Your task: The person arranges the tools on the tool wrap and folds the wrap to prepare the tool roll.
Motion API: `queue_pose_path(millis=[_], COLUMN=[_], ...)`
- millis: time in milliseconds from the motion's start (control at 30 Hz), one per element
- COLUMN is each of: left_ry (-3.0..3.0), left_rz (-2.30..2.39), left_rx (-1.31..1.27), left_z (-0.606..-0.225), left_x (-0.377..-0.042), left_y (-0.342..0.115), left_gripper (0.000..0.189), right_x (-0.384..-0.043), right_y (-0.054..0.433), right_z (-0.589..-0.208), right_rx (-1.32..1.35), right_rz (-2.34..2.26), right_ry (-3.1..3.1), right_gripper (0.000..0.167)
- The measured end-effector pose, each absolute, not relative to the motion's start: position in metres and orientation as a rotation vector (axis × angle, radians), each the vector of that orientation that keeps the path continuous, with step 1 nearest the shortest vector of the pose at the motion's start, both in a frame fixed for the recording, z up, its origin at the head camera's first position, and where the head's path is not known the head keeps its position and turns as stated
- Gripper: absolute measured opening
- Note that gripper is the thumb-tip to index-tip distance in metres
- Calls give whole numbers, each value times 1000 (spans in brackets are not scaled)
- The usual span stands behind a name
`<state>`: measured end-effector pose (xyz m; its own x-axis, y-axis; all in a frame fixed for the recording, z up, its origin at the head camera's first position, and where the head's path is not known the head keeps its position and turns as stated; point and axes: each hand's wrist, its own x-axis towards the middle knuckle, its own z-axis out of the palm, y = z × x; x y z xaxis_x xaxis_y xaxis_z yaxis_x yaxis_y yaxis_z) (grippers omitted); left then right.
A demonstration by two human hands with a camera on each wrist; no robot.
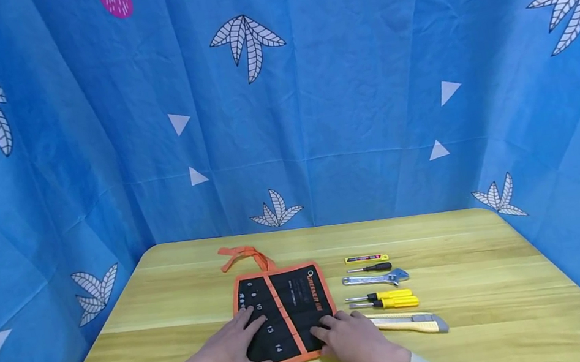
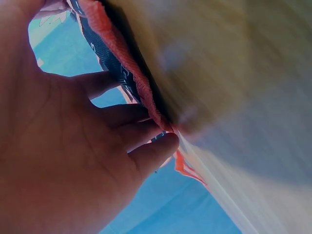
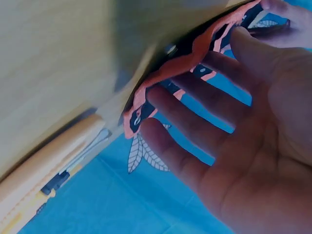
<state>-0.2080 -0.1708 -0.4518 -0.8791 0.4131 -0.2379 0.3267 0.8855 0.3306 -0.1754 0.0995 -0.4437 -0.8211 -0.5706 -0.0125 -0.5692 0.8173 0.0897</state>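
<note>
A black fabric tool pouch (image 1: 302,287) with orange trim and printed size numbers lies spread on the wooden table. My left hand (image 1: 230,350) rests on its left edge, fingers extended over the numbered side and thumb at the near corner. On the right, my right hand (image 1: 357,344) touches the pouch's near right part with slightly bent fingers. Seen from the left wrist, the fingertips (image 2: 168,141) lie along the orange edging. In the right wrist view, spread fingers (image 3: 180,146) reach over the raised, wavy orange border. Neither hand grips anything.
Right of the pouch lie a cream utility knife (image 1: 415,322), two yellow-handled screwdrivers (image 1: 396,302), an adjustable wrench (image 1: 370,279), a small black screwdriver (image 1: 377,267) and a slim yellow case (image 1: 366,259). An orange tie strap (image 1: 244,252) trails behind the pouch. A blue curtain (image 1: 357,103) hangs behind the table.
</note>
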Motion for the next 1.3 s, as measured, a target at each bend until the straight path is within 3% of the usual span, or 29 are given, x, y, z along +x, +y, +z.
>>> queue_pose_path(millis=[300, 600, 1300], left_ry=[2728, 2716, 2697], left_rz=[459, 483, 455], left_rx=[531, 556, 538], left_z=[-453, -455, -448], left_x=[-210, -213, -215], left_y=[-172, -172, -168], left_gripper=[94, 95, 95], right_x=[-181, -185, -176], right_y=[123, 167, 248], right_z=[-436, -441, -450], right_rx=[925, 890, 657], right_rz=[-68, 116, 197], right_ry=[-2875, -2671, -2866], right_gripper=[36, 17, 27])
